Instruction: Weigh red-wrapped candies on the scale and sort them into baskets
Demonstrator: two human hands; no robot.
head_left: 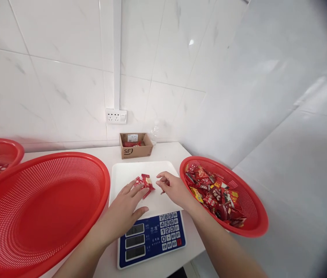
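Note:
A white-topped digital scale (119,172) with a blue keypad panel stands in front of me. Small red snack packets (148,181) lie together on its pan. My left hand (127,206) hovers at their near left side, fingers spread, and partly hides them. To their right, my right hand (174,188) is over the pan with thumb and fingers pinched together. A small dark red packet (163,192) shows just beneath its fingertips, mostly hidden by the hand.
At right, a red basket (257,224) holds many wrapped snacks. A large red basket (50,208) with a bare bottom stands at left, and another red basket (18,148) with packets is behind it. A cardboard box (137,151) sits by the wall.

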